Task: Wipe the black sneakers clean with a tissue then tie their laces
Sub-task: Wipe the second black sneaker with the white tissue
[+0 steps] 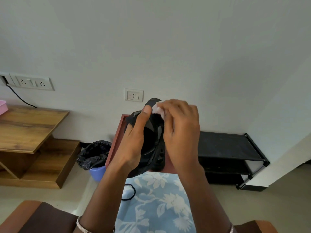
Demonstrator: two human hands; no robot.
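A black sneaker [152, 138] is lifted in front of me, its sole side turned to the right. My left hand [134, 140] grips it from the left, thumb up near its top end. My right hand [180, 132] presses a white tissue [158, 111] against the upper end of the sneaker; most of the tissue is hidden under the fingers. Behind the shoe a reddish-brown low table [116, 142] shows at its left edge. A second sneaker is not visible.
A blue bin with a black liner [96, 157] stands left of the table. A wooden shelf unit [30, 132] is further left, a black shoe rack [227, 148] to the right. A blue floral mat [156, 199] with a black hair band [129, 192] lies below.
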